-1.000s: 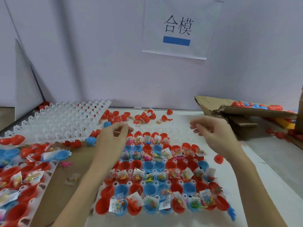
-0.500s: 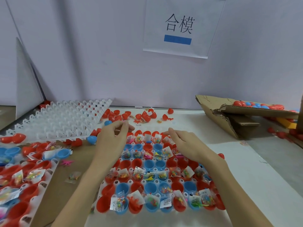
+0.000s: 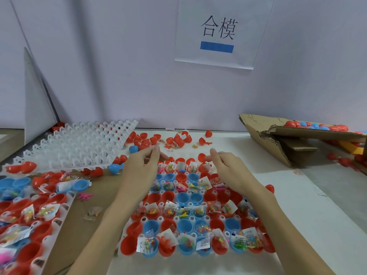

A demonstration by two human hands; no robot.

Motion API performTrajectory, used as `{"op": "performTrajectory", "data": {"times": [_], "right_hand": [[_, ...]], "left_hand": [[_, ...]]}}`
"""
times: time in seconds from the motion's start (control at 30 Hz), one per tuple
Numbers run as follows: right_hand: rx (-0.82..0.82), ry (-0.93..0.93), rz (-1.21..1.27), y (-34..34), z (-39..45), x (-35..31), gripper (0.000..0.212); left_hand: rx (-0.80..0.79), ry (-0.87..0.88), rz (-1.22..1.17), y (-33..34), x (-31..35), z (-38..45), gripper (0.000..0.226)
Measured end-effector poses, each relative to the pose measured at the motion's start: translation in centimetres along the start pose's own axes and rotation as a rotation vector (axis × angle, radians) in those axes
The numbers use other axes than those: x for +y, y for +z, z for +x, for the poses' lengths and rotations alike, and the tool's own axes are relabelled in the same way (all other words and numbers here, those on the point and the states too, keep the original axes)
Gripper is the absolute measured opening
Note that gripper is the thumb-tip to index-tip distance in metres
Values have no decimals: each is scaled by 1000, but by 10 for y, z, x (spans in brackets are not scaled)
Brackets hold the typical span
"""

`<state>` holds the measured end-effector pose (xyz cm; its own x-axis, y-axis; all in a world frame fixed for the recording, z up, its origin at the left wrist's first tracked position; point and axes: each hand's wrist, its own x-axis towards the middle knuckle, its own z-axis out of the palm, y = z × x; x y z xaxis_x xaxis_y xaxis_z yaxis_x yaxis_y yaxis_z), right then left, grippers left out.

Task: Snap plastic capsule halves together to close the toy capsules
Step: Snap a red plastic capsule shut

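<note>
L hand (image 3: 142, 167) raised over far edge of capsule tray (image 3: 198, 219), fingers curled, pinching a small clear packet (image 3: 154, 148) at fingertips. R hand (image 3: 224, 167) beside it, fingers curled round a red capsule half (image 3: 202, 157). Open red/blue halves w/ toy packets fill tray below both hands. Empty white tray (image 3: 79, 147) left of L hand.

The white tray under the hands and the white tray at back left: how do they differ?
The tray under the hands lies flat and its cups hold red and blue capsule halves, many with bagged toys. The tray at back left is tilted, propped on loose capsule halves, and its cups look empty. The first sits between both forearms; the second is untouched. Both are white plastic grids.
</note>
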<state>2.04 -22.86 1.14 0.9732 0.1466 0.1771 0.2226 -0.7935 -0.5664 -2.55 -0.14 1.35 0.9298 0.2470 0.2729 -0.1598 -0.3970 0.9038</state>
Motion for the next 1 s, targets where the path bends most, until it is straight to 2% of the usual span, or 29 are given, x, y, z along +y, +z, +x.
{"op": "performTrajectory", "data": {"times": [0.17, 0.3, 0.53, 0.6, 0.67, 0.73, 0.8, 0.93, 1.0], "right_hand": [[89, 42, 265, -14, -3, -1, 82], [95, 62, 344, -20, -4, -4, 83], [-8, 30, 489, -22, -22, -27, 74], [-48, 34, 508, -21, -27, -34, 74], [-78, 25, 526, -20, -31, -38, 75], [-97, 12, 561, -20, -32, -39, 74], [-89, -1, 597, -21, -32, -39, 71], [16, 32, 727, -21, -32, -39, 48], [-34, 77, 751, -18, -34, -39, 39]], "left_hand": [[-125, 46, 67, 0, 2, -2, 20], [-272, 157, 194, 5, 5, -9, 4], [-449, 401, 258, 18, 6, -19, 66], [-433, 443, 336, 22, 5, -20, 66], [-353, 477, 363, 23, 6, -20, 54], [-259, 479, 293, 22, 6, -19, 35], [-212, 400, 132, 20, 8, -18, 21], [-243, 216, -160, 16, 13, -16, 17], [-279, 173, -249, 14, 15, -15, 17]]}}
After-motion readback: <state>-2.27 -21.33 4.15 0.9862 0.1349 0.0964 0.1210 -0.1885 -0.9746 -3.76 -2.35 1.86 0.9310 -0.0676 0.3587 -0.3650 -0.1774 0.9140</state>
